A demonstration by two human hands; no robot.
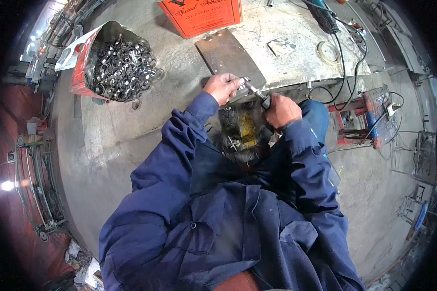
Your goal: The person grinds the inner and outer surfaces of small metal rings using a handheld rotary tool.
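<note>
Above centre, our left hand (222, 89) pinches a small metal ring (246, 79) by the rotary tool (265, 100) our right hand (283, 111) grips; a loose pinch could graze fingertips.

We wear a dark blue, long-sleeved work jacket (228, 228) with a round button, a flapped chest pocket (192, 236) and creased sleeves (167, 150), above dark blue trousers (211, 169).
</note>
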